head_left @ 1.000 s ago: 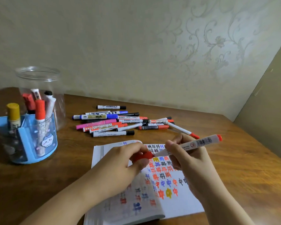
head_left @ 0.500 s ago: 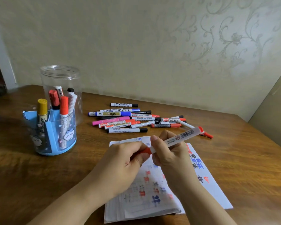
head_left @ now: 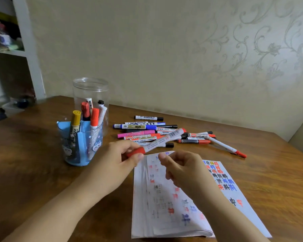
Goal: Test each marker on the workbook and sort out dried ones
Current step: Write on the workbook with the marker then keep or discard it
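Left hand (head_left: 115,165) pinching red cap end of a marker (head_left: 162,141), grip clamped on it, barrel angled up and right over the pile (head_left: 157,133). Right hand (head_left: 180,167) just beside, loosely curled, grip relaxed and holding nothing, above the workbook (head_left: 164,206). Workbook open near the front edge of the surface (head_left: 24,163), pages covered in coloured characters. Pile lying toward the back edge. Blue holder (head_left: 80,145) with upright markers toward the left edge, clear jar (head_left: 91,91) just behind it.
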{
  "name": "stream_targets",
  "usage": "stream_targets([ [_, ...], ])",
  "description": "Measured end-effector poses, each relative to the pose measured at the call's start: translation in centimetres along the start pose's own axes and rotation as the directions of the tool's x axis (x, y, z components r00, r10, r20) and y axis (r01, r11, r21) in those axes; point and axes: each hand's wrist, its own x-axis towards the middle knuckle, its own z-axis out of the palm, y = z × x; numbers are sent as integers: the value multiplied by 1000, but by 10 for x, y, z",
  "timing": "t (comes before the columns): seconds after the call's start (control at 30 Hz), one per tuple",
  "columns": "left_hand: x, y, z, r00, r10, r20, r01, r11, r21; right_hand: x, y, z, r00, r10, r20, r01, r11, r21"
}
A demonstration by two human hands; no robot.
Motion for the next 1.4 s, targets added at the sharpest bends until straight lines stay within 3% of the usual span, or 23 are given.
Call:
stream_targets([
  [0.07, -3, -6, -13, 999, -19, -46, 21, 999, 40, 0, -5, 6, 986, -154, -68, 142, 978, -151],
  [0.13, -10, -10, -25, 996, -23, -81, 29, 997, 74, 1, -16, 18, 929, -364, -65, 322, 883, -342],
  [0.23, -22, -15, -42, 991, -19, -134, 33, 994, 103, 7, -36, 46, 796, -585, 153, 563, 623, -543],
  [0.3, -31, -20, -54, 981, -32, -192, 53, 993, 102, 11, -50, 66, 768, -573, 286, 616, 540, -573],
  [0.4, -47, -32, -79, 961, -54, -271, 88, 989, 116, 16, -68, 80, 770, -581, 265, 627, 607, -489],
  [0.53, -64, -54, -113, 930, -67, -362, 153, 965, 215, 25, -100, 69, 804, -587, -93, 553, 796, -244],
  [0.6, -67, -59, -122, 918, -77, -388, 186, 949, 254, 33, -119, 64, 812, -561, -159, 551, 828, -107],
  [0.73, -61, -61, -127, 933, -74, -352, 183, 940, 289, 51, -142, 74, 813, -573, -104, 572, 819, -43],
  [1.07, -49, -67, -87, 977, -99, -188, 141, 964, 224, 86, -137, 114, 856, -468, 217, 516, 790, -331],
  [1.27, -32, -56, -61, 991, -77, -106, 99, 970, 220, 83, -124, 78, 834, -539, 120, 550, 790, -272],
  [1.4, -11, -40, -37, 998, -41, -47, 50, 979, 198, 86, -90, 30, 879, -472, 65, 469, 832, -297],
])
